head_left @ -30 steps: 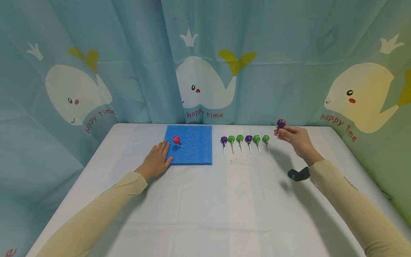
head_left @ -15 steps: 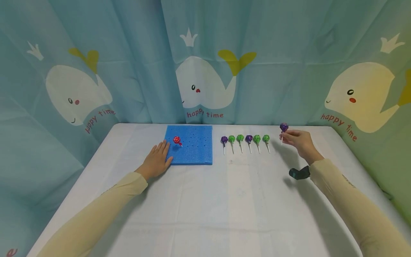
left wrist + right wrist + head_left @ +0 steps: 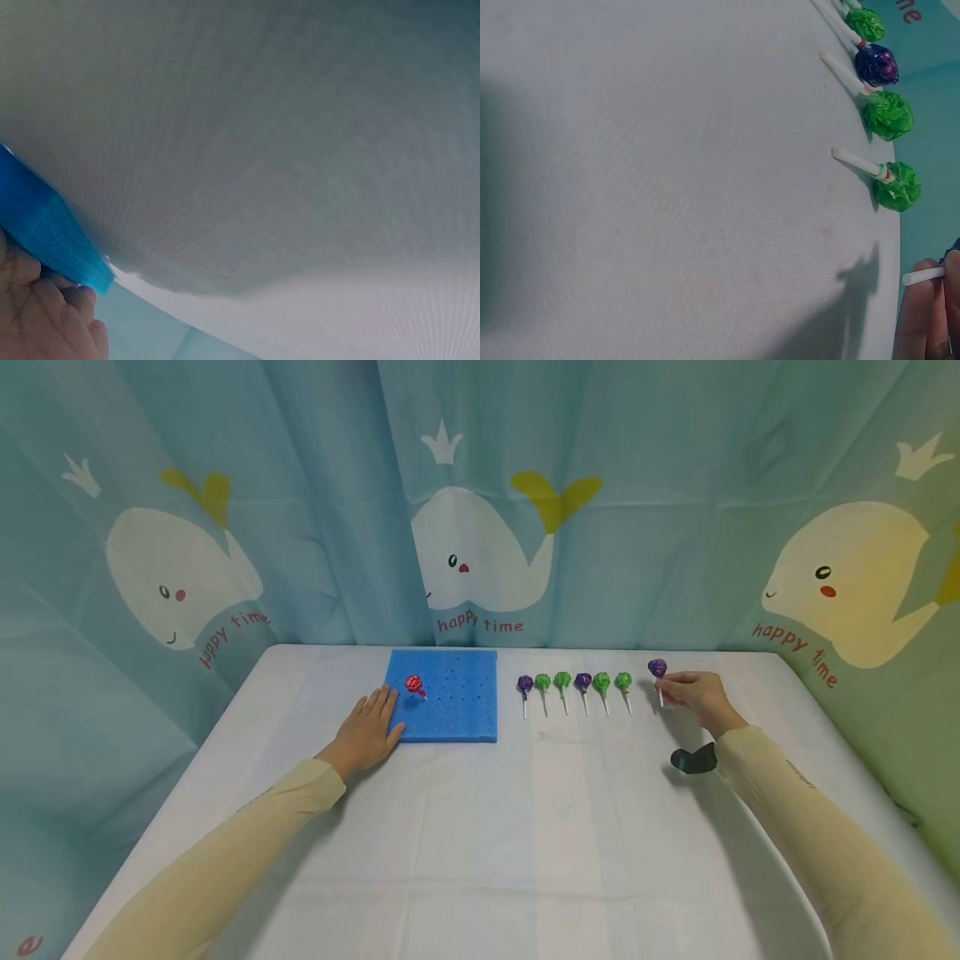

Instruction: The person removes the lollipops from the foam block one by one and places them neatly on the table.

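My right hand [image 3: 697, 695] pinches a purple-wrapped lollipop [image 3: 657, 667] by its white stick, candy end up, at the right end of a row of lollipops. In the right wrist view my fingertips [image 3: 919, 307] hold the stick at the lower right corner. My left hand [image 3: 366, 731] lies flat with fingers spread, touching the left edge of a blue foam board [image 3: 457, 718] dotted with small holes. A red-wrapped lollipop [image 3: 414, 683] stands tilted in the board near my left fingertips. The left wrist view catches the board's edge [image 3: 64, 225] beside my fingers.
Between the board and my right hand lies a row of green lollipops [image 3: 563, 680] and purple lollipops [image 3: 583, 682], sticks pointing towards me. A dark device [image 3: 693, 760] juts from my right wrist. Behind the white-covered table [image 3: 480, 860] hangs a whale-print curtain [image 3: 315, 527].
My right hand has lowered with the purple lollipop, whose stick now points down beside the row's right end. The left hand stays still on the board.
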Action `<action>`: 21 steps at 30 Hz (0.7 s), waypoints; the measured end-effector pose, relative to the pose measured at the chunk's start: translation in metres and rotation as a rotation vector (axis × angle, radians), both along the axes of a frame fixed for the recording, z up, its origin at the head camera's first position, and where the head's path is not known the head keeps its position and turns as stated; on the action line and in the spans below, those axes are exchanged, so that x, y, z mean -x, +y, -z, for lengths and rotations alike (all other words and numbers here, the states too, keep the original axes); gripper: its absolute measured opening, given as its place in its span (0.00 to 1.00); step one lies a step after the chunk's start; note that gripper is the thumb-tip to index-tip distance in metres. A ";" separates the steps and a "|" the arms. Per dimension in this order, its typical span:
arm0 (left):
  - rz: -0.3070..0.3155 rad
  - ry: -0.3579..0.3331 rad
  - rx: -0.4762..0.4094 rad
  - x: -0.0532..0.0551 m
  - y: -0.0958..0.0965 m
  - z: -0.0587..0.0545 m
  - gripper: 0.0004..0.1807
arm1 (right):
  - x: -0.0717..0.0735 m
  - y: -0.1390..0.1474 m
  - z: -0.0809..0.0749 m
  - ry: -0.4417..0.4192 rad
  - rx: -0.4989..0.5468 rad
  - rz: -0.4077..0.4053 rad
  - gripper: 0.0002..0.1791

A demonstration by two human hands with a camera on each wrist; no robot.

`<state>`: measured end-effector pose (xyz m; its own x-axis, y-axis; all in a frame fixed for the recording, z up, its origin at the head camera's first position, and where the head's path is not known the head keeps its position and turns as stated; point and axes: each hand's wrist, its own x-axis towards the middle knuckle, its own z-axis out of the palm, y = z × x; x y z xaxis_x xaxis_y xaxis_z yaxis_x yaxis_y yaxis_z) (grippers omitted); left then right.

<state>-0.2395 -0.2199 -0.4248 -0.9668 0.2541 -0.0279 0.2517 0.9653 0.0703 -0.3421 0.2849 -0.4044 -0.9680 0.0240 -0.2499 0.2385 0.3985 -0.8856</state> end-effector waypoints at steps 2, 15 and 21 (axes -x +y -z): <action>0.002 0.001 -0.017 0.000 -0.001 0.001 0.35 | 0.002 0.000 0.003 -0.009 -0.008 0.002 0.26; 0.010 0.015 -0.033 0.002 -0.002 0.003 0.35 | 0.016 -0.005 0.013 -0.143 -0.154 0.035 0.29; 0.005 0.016 0.004 -0.001 0.001 -0.002 0.34 | 0.020 -0.006 0.016 -0.139 -0.185 0.018 0.27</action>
